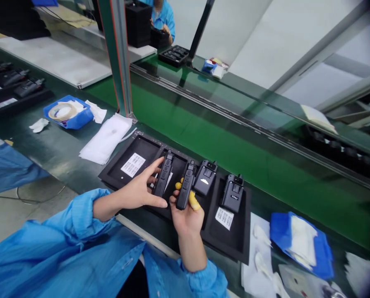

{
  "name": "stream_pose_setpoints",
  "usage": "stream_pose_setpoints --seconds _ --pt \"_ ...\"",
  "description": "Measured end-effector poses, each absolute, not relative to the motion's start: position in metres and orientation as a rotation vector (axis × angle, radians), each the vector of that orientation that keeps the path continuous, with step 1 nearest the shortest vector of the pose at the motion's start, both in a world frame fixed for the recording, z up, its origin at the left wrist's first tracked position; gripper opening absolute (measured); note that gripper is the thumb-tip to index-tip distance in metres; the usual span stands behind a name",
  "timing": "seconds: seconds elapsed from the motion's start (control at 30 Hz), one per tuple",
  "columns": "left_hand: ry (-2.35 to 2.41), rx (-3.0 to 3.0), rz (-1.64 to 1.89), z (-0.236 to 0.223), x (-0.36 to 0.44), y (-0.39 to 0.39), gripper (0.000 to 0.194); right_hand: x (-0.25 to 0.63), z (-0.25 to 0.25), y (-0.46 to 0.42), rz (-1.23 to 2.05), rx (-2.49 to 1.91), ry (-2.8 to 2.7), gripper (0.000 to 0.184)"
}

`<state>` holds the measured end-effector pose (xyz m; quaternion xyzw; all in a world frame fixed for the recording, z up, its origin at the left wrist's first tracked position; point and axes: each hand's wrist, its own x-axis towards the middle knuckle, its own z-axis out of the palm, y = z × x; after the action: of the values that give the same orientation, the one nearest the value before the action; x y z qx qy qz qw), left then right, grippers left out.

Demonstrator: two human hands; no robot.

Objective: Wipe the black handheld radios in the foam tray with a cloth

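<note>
My left hand (138, 188) curls around a black handheld device (163, 176) seen edge-on, with a row of buttons along its side. Its fingers are partly hidden behind the device, and the thumb stretches past the lower end. A second, like device (186, 186) is gripped upright in my right hand (188, 215), which wears yellow finger covers. Both are over a black compartmented tray (243, 231). To the right, two more black devices lie in it face up, one (205, 178) close to my right hand and another (232, 193) in the right compartment above a white printed label (224, 218).
A stack of white sheets (106, 138) and a blue bin with tape (76, 120) are left of the tray. Another blue bin (323, 252) stands right. A green partition (234, 149) runs behind. Across it sits a person in blue (169, 18).
</note>
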<state>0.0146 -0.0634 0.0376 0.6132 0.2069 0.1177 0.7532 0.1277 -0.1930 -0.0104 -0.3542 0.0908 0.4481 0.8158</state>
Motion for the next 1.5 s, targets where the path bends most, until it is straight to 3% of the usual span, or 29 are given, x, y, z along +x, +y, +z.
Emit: stream_pose_setpoints --seconds 0.2,0.3,0.5,0.6,1.1,1.5 --pt "0.402 1.292 0.252 0.033 0.013 -0.064 0.111 0.128 -0.016 -0.195 0.943 -0.773 0.113 0.017" --pt "0.412 1.432 0.412 0.032 0.012 -0.063 0.097 0.125 -0.023 -0.196 0.944 -0.806 0.048 0.019" --pt "0.314 1.900 0.739 0.035 0.012 -0.056 0.054 0.119 -0.025 -0.197 0.927 -0.846 -0.060 0.056" --pt "0.258 1.969 0.817 0.037 0.009 -0.054 0.042 0.117 -0.024 -0.199 0.947 -0.859 -0.104 0.063" --pt "0.261 1.858 0.849 0.031 0.016 -0.046 0.036 0.116 -0.010 -0.189 0.974 -0.805 -0.123 0.064" --pt "0.260 1.867 0.825 0.022 0.014 -0.046 0.037 0.116 -0.039 -0.200 0.987 -0.811 -0.084 0.062"
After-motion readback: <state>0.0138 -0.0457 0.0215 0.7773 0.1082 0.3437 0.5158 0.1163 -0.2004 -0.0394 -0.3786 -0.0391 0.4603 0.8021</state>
